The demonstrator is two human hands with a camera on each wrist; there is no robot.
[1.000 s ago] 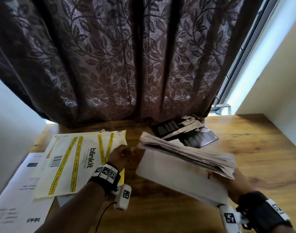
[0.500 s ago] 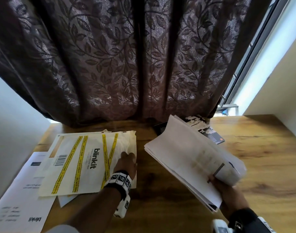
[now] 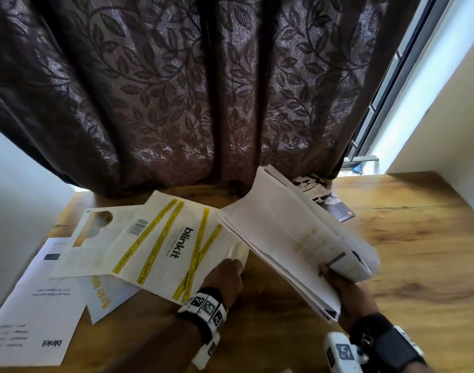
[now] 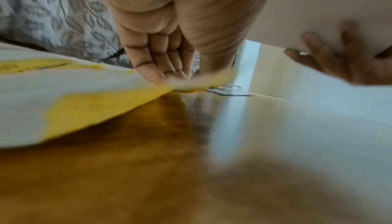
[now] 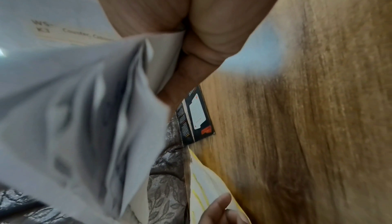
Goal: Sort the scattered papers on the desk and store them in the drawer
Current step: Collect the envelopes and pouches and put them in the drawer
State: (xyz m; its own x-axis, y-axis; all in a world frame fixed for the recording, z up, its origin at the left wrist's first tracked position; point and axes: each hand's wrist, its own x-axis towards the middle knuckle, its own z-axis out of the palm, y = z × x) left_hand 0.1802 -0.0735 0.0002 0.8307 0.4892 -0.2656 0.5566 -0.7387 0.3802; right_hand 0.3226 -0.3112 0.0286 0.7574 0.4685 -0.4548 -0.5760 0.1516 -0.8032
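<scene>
My right hand grips a thick stack of white papers at its near end, tilted up above the wooden desk; in the right wrist view the fingers curl round the stack. My left hand pinches the near right corner of a white blinkit packet with yellow tape, lifting that edge off the desk; the left wrist view shows the fingers over the packet and the thumb beneath. No drawer is in view.
More sheets lie at the left: a white printed sheet, a white card with a cut-out and a small yellow-printed slip. A dark leaflet lies behind the stack. A brown patterned curtain hangs at the back; walls flank the desk.
The left hand let go of the stack, moved left and took the blinkit packet's corner, turning and lifting it. The right hand tilted the stack up and now holds it alone.
</scene>
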